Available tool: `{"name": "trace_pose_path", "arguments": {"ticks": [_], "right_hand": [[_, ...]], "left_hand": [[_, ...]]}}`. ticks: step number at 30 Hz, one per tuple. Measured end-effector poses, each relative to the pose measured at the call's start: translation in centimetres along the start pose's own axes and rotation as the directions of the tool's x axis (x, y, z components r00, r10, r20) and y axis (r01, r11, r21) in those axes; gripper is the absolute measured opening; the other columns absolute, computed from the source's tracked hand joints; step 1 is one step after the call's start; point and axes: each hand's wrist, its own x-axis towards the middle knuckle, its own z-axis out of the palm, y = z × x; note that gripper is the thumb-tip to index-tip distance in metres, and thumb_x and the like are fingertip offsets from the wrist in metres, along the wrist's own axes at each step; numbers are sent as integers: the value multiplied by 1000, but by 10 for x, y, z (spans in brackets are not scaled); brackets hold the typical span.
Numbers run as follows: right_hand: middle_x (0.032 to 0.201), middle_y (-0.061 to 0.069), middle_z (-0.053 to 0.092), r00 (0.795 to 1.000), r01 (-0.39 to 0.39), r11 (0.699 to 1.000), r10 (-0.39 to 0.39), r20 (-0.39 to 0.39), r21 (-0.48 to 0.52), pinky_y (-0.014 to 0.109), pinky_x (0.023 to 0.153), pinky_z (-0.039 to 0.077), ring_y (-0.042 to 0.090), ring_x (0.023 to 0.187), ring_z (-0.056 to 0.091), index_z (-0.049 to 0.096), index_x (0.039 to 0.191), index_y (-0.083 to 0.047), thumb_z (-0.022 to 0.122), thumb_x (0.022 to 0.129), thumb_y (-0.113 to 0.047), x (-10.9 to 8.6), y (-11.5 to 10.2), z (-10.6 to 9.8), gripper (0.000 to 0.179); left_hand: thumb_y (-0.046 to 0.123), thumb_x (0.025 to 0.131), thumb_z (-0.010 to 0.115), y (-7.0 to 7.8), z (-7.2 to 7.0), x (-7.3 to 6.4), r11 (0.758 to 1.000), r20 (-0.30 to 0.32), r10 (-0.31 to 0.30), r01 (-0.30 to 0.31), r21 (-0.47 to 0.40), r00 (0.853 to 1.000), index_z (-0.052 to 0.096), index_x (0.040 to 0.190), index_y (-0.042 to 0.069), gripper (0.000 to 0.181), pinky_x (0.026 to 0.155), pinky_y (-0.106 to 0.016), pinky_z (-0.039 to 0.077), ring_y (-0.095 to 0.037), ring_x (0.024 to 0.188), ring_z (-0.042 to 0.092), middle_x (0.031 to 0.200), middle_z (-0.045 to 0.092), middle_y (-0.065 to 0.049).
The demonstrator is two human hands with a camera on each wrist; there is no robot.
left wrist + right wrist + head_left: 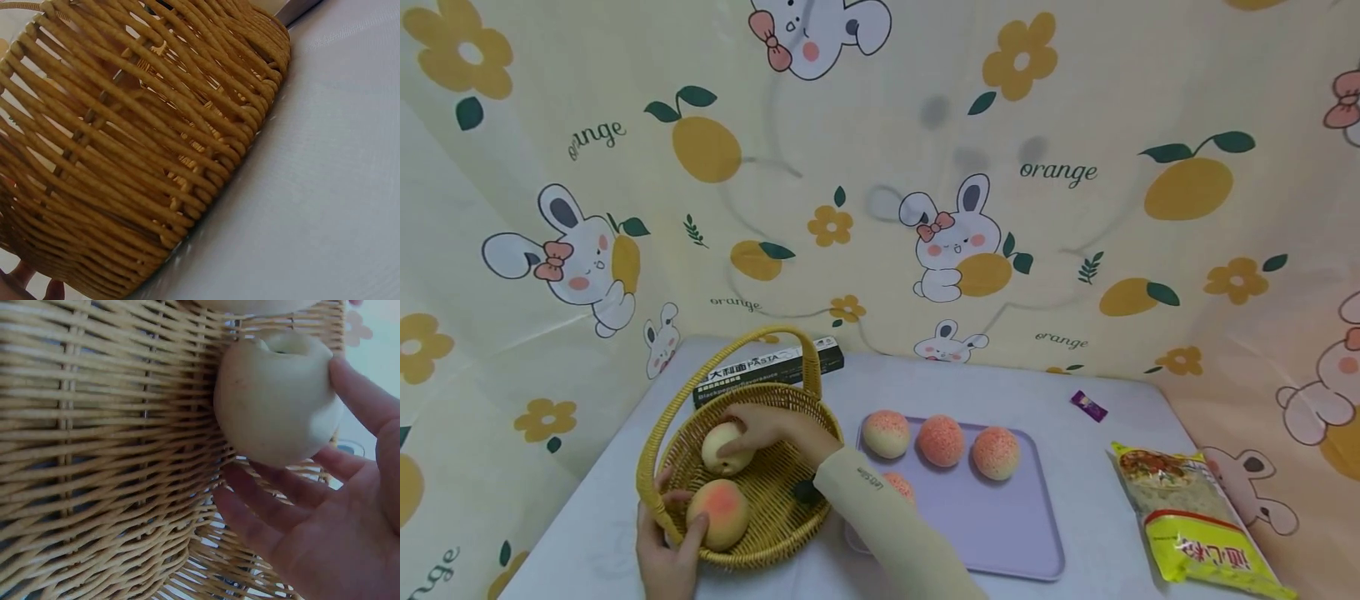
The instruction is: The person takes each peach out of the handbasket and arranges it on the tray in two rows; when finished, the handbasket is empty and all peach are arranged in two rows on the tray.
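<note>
A yellow wicker basket (775, 550) with a tall handle stands on the table's left side. Inside it, my right hand (767, 429) holds a pale, cream-coloured round fruit (275, 400), thumb on one side and fingers around the other, as the right wrist view shows. Nearer the front of the basket lies a peach (721, 512) with a red blush. My left hand (670, 542) grips the basket's left front rim, its thumb beside the peach. Only a bit of that hand shows in the left wrist view, where the basket's woven side (137, 137) fills most of the picture.
Right of the basket, a lilac tray (985, 533) bears several pink-speckled peaches (942, 441), one partly behind my right sleeve. A black pasta box (805, 362) lies behind the basket. Farther right are a purple packet (1088, 406) and a yellow pasta bag (1195, 517).
</note>
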Motion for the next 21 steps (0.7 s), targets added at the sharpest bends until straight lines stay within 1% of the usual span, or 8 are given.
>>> {"name": "trace_pose_path", "arguments": {"ticks": [2,5,7,9,13,16,18,21], "right_hand": [[126,-1,58,1000,26,1000,-26,6,8,21,83,47,7,107,57,54,137,-12,75,90,-32,0,2,-1,55],[125,-1,57,996,75,996,-77,44,49,20,83,46,6,106,56,54,135,-11,77,88,-27,0,2,-2,54],[124,-2,57,993,101,992,-105,60,71,19,82,46,5,105,55,53,133,-11,74,91,-27,1,1,-2,50],[121,-2,57,992,107,991,-112,60,82,19,81,46,5,104,55,53,131,-10,69,94,-31,3,-1,-2,46],[126,0,57,996,63,994,-68,51,86,21,84,46,7,109,55,53,133,-8,66,96,-34,4,-4,-1,47],[126,2,58,998,-9,997,4,70,73,22,86,46,10,109,57,53,134,-6,69,93,-36,4,-4,-2,53],[118,2,61,995,-50,997,45,89,62,23,83,47,10,102,59,57,129,-5,69,92,-38,4,-4,-2,51],[100,3,65,992,-56,994,46,115,89,24,76,49,11,85,60,64,115,-3,69,91,-38,4,-5,0,43]], "left_hand": [[-15,83,68,0,0,0,1000,1,0,0,3,1000,46,148,5,71,93,-10,33,-5,104,49,106,58,1],[-14,84,68,0,0,0,1000,3,3,-3,-6,1000,47,148,7,70,93,-11,34,-5,104,50,112,58,-4],[-13,84,68,0,0,0,1000,3,4,-4,-8,1000,47,147,6,69,94,-11,34,-6,108,49,115,57,-5],[-12,85,68,0,-1,1,1000,4,1,-1,-16,1000,47,147,5,68,93,-11,35,-8,111,49,117,56,-5],[-14,84,68,0,0,1,999,8,13,-13,-43,1000,48,143,-1,64,95,-11,34,-10,121,44,126,54,-5],[-15,83,68,-2,0,0,999,12,23,-23,-47,1000,50,139,-4,60,97,-12,32,-9,123,43,131,53,-6],[-14,84,68,-3,0,0,999,12,17,-16,-41,1000,50,141,-2,61,95,-12,33,-8,117,46,129,53,-9],[-12,85,69,-4,-1,0,1000,7,1,0,-21,1000,48,145,4,65,93,-13,35,-6,109,50,120,56,-12]]}}
